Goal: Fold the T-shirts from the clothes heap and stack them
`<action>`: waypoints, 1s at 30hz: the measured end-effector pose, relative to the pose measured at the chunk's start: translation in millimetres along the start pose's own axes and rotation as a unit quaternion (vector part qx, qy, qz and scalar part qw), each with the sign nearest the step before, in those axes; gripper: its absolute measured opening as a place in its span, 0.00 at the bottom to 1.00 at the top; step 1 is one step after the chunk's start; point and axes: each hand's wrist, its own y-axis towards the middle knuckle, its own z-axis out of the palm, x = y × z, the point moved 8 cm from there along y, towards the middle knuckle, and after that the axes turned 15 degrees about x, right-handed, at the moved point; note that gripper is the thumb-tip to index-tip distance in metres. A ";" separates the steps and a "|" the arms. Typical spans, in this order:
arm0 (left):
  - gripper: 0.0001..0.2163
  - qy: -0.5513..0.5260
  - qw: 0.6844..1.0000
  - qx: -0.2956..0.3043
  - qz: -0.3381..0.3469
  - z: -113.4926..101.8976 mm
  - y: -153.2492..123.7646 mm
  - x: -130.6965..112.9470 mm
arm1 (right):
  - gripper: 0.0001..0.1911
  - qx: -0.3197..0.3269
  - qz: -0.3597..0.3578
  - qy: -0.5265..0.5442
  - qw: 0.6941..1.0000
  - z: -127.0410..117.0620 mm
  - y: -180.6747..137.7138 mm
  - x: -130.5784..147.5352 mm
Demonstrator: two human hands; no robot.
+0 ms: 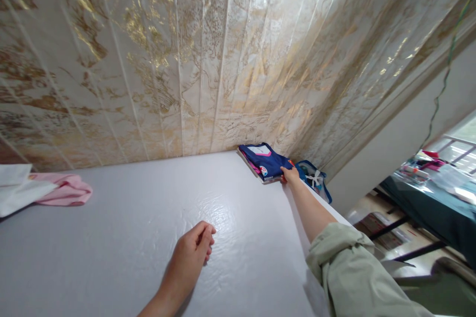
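Observation:
A folded navy jersey [274, 161] with a white and pink neckline and a round badge tops a small flat stack at the far right corner of the white-covered table [141, 242]. My right hand [290, 174] reaches out to its near right corner, the thumb on top and the other fingers partly hidden at the edge. Above the middle of the table, my left hand [197, 240] is loosely curled, its fingers pressed together and nothing visible in them. What lies beneath the jersey shows only as pink and pale edges.
White cloth [22, 190] and a pink garment [69, 189] lie at the left. A blue-edged clear bag [314, 177] sits beside the stack. Behind hangs a gold-patterned curtain [201, 59]. To the right, a dark green-covered table [439, 213] carries clutter, near a hanging green wire [442, 84].

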 end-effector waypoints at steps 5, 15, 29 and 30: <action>0.21 0.002 1.000 0.004 -0.002 0.3 -0.1 0.5 | 0.29 -0.054 -0.068 -0.121 0.989 -18.5 -17.5 25.7; 0.21 -0.006 1.000 -0.002 -0.005 0.6 -2.1 -2.6 | 0.10 0.049 -0.367 -0.444 0.816 77.2 -103.2 92.5; 0.20 -0.005 1.000 0.005 0.002 0.7 -0.3 0.7 | 0.14 0.056 -0.362 -0.541 0.758 86.6 -99.2 85.3; 0.20 -0.005 1.000 0.005 0.002 0.7 -0.4 0.6 | 0.15 0.064 -0.367 -0.538 0.756 88.9 -101.8 85.0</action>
